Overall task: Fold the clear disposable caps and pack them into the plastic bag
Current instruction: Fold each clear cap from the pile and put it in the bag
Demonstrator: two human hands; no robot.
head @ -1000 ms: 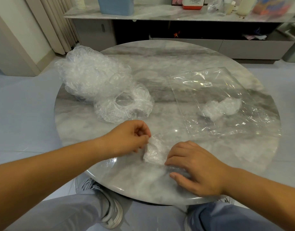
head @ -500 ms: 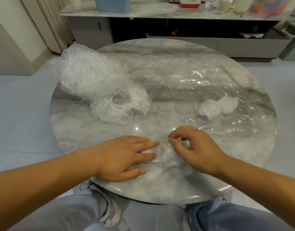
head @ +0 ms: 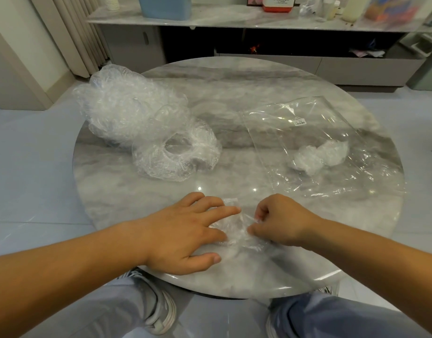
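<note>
Head view: left hand, fingers straight, presses a cap on the table, nearer than the bag; right hand pinches that cap. Loose caps lie left of the bag.

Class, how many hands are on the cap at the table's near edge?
2. The left hand lies flat on the left part of the cap; the right hand pinches its right edge. No other hand shows.

Left hand gone from pinching to flat on cap, right hand now pinching its edge
</note>
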